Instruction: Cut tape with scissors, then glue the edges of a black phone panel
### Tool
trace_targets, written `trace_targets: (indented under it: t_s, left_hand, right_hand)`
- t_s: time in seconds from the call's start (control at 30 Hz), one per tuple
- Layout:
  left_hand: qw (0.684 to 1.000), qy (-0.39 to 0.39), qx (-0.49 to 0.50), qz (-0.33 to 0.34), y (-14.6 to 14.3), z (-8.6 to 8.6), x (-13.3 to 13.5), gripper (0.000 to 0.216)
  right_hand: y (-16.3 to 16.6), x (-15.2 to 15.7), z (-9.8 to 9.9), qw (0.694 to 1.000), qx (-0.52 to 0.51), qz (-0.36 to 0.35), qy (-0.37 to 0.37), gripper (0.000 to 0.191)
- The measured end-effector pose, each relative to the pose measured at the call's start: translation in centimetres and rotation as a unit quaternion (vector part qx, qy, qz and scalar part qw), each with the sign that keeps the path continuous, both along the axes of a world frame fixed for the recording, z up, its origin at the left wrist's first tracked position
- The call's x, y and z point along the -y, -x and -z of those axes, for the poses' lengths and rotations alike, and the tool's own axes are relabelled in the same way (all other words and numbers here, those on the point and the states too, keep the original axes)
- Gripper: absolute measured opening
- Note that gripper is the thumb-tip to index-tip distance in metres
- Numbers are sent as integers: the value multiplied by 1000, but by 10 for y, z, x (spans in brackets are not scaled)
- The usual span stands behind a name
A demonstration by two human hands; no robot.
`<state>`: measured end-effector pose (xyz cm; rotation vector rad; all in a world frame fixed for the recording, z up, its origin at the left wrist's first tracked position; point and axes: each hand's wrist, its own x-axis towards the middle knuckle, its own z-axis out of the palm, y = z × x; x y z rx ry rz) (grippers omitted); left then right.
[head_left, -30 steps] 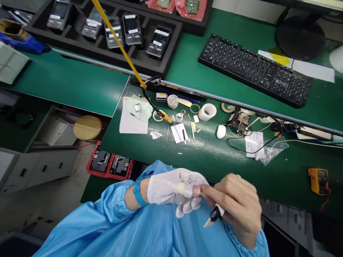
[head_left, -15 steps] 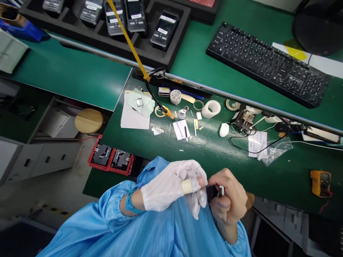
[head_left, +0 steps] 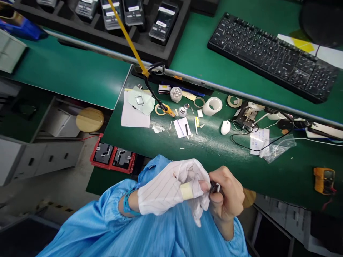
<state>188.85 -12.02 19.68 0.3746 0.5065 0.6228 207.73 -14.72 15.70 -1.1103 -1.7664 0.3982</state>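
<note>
My left hand [head_left: 177,189] wears a white striped glove with a pale yellow band round the thumb, whose bare tip shows. Its fingers are curled, and thumb and fingers close on one side of a small black part [head_left: 213,186] with a whitish, metal-looking edge. From the other side my bare right hand [head_left: 227,192] pinches that part between thumb and bent forefinger. Both hands meet in front of my blue smock [head_left: 160,232], above the bench's near edge. Fingers cover most of the part, so its exact kind cannot be made out.
On the green bench lie tweezers [head_left: 170,128], a white paper pad [head_left: 178,131], a white tape roll [head_left: 212,106], a white mouse [head_left: 225,127] and an orange multimeter [head_left: 324,181]. Behind are a keyboard [head_left: 273,57] and a black foam tray [head_left: 171,53] of devices. Red trays [head_left: 109,166] stand lower left.
The right hand has turned slightly and come closer to the left, so the black part now shows between them. The whole view has shifted a little.
</note>
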Motion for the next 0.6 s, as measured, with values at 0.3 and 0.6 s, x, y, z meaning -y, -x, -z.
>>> trace_targets:
  t_s: [0.3,0.6]
  left_hand:
    - [1000,13,2,-8,-1,-1,0,48]
    - [1000,-2,4,-5,-1,3,1,45]
  right_hand:
    - [-1,2,1,1000,5,4,-9,45]
    - [1,3,3,1000,-9,6,-10,47]
